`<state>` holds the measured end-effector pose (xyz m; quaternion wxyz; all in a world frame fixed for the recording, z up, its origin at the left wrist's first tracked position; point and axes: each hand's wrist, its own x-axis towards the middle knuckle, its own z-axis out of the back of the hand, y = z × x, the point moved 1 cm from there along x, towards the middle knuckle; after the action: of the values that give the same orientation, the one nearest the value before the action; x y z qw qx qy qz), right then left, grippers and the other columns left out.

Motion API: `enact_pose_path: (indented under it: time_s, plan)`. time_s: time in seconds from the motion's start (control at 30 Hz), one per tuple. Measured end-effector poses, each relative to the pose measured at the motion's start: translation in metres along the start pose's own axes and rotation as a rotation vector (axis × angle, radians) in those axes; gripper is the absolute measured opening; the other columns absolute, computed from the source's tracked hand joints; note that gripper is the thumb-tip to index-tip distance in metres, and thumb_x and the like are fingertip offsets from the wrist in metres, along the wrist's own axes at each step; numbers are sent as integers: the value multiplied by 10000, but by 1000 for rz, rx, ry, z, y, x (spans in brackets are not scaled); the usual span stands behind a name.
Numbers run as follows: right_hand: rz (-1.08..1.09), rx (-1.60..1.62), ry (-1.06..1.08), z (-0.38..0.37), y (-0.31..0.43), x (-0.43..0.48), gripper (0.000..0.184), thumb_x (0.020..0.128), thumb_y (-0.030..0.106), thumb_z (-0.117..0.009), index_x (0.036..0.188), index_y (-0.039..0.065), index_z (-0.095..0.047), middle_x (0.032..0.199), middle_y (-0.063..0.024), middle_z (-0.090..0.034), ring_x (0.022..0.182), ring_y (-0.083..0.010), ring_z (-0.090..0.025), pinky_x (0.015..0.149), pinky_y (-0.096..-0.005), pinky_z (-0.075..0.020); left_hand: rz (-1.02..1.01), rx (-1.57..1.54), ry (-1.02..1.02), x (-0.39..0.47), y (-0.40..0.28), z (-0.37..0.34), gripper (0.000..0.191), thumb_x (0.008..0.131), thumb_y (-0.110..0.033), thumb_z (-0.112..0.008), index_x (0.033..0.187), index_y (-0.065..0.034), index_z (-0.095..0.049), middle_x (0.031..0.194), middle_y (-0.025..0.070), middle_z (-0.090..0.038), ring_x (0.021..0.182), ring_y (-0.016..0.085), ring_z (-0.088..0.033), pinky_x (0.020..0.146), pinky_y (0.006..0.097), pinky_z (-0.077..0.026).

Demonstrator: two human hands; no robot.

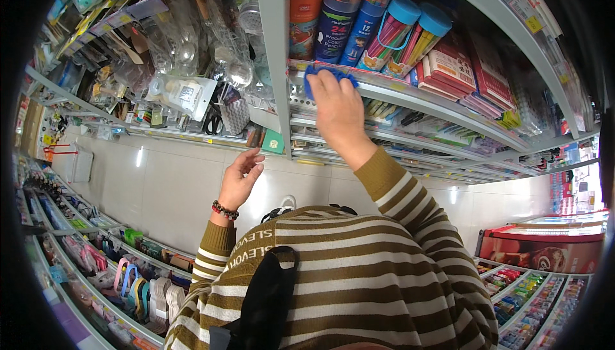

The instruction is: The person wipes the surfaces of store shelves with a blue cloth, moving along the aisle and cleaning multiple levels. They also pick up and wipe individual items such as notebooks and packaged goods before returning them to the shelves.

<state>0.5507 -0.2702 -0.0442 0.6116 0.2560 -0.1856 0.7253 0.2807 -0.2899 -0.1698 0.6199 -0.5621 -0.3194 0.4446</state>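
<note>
My right hand (338, 109) presses a blue cloth (312, 81) against the front edge (379, 81) of a metal store shelf, near its left upright. Right behind the cloth stand tubes of colored pencils (336, 23) and clear jars of markers with blue lids (403, 11). My left hand (241, 177) hangs over the aisle floor with fingers loosely apart and nothing in it. A beaded bracelet circles that wrist. Beyond its fingertips lies a green box (273, 142) on a low shelf.
Bagged kitchen utensils (187, 56) hang left of the grey upright (274, 42). Red boxes (451, 66) fill the shelf to the right. Behind me are shelves with hangers (158, 297) and a red chest freezer (543, 249). A white basket (72, 162) stands on the tiled floor.
</note>
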Motion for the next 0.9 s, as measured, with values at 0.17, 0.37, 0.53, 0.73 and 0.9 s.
enact_pose_path:
  time_s: [0.17,0.37,0.53,0.73,0.9]
  plan:
    - [-85,132,31,27,-26,-21,499,747,-31,-607,1234,79,-610,1217,-63,-566,941,-300,-543,830,-418,-493,-3,4,-1,-5,-7,-2,434,954,-114,-667,1357,-18,-540,1166,92,-703,1037,147,-657,896,293,-512]
    - [-825,1897,207,50,-36,-41,676,793,-156,-397,1429,41,-516,1334,-131,-592,1175,-231,-600,1044,-344,-469,1,-276,89,2,-35,-17,494,967,-128,-654,1408,-5,-468,1247,120,-646,1082,169,-622,939,315,-506]
    - [-778,2189,192,55,-20,-44,637,828,-94,-494,1453,24,-466,1340,-146,-584,1214,-254,-578,1100,-384,-423,-72,-392,209,15,-85,-56,543,954,-147,-675,1425,-5,-445,1219,97,-647,1077,189,-627,972,338,-493]
    - [-772,2201,218,62,-17,-53,557,881,-30,-570,1430,19,-486,1330,-134,-584,1221,-240,-565,1105,-379,-412,-146,-592,264,15,-125,-83,496,938,-99,-685,1392,-27,-498,1231,33,-630,1117,131,-588,990,303,-476]
    - [-819,2094,134,59,-26,-69,500,877,-23,-625,1368,26,-541,1300,-108,-593,1208,-217,-558,1093,-369,-414,-232,-746,142,24,-101,-80,241,982,-153,-636,1204,-70,-594,1114,21,-671,1039,152,-629,934,323,-491]
